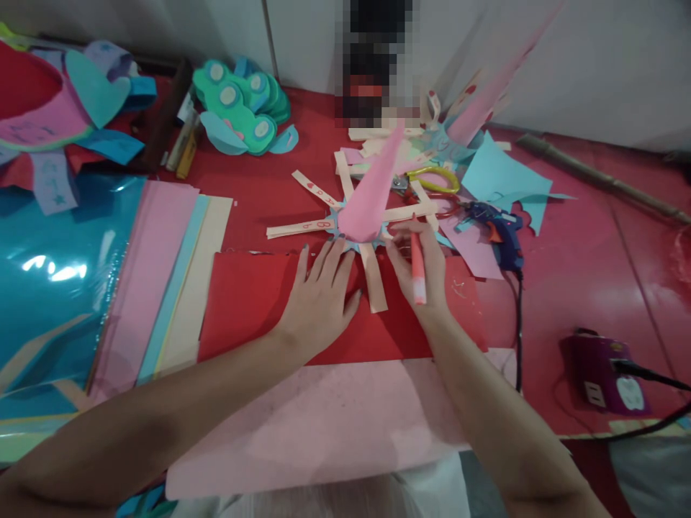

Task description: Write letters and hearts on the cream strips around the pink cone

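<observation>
Across the red surface (599, 187), a pink sheet (324, 432) is lying nearest, then a red sheet (248, 302). At the latter's far edge a pink paper cone (370, 194) is standing, the left hand (317, 295) resting before it, fingers spread open, the right hand (433, 277) curling alongside. Cream paper strips (374, 280) are radiating around the cone; the right fingers are gripping a coral-red marker (417, 270).

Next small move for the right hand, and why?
Probably bring the red marker in the right hand to the front strip: it looks blank, whereas the left strip bears red letters, and the left hand lies near the pink cone's base.
</observation>
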A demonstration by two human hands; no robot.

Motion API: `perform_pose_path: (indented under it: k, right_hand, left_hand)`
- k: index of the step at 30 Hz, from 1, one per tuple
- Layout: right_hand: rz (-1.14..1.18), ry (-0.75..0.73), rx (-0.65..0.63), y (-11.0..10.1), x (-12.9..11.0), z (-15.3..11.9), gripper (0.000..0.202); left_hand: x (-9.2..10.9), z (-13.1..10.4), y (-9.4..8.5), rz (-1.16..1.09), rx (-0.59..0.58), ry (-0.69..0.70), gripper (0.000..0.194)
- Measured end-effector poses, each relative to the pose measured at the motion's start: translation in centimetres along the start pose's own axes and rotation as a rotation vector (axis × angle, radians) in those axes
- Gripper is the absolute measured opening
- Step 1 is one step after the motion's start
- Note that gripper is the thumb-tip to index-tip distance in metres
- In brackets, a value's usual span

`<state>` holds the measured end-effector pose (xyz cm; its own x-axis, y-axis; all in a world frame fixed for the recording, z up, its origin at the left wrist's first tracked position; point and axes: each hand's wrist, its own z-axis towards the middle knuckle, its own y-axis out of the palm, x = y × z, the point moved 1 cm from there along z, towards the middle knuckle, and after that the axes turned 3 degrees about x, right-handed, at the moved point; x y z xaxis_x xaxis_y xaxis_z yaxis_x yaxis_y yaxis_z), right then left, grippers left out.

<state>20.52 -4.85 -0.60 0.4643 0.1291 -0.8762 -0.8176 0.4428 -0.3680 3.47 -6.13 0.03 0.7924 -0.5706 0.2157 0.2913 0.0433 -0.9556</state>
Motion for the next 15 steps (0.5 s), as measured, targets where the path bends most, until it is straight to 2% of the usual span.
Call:
perform_pose_path:
  k: [6, 12, 15]
  right_hand:
    - [0.001, -0.003, -0.06, 0.12, 0.0, 0.05, 0.016]
    - [0.016, -0.001, -0.083, 0.04, -0.08, 0.12, 0.014]
    - [0.002, -0.014, -0.1, 0.0, -0.1, 0.08, 0.014]
  left_hand:
    - [0.02, 0.02, -0.04, -0.022, 0.04, 0.1, 0.042]
    - [0.08, 0.06, 0.0, -0.049, -0.027, 0.273, 0.045]
    - [0.07, 0.09, 0.06, -0.055, -0.025, 0.276, 0.042]
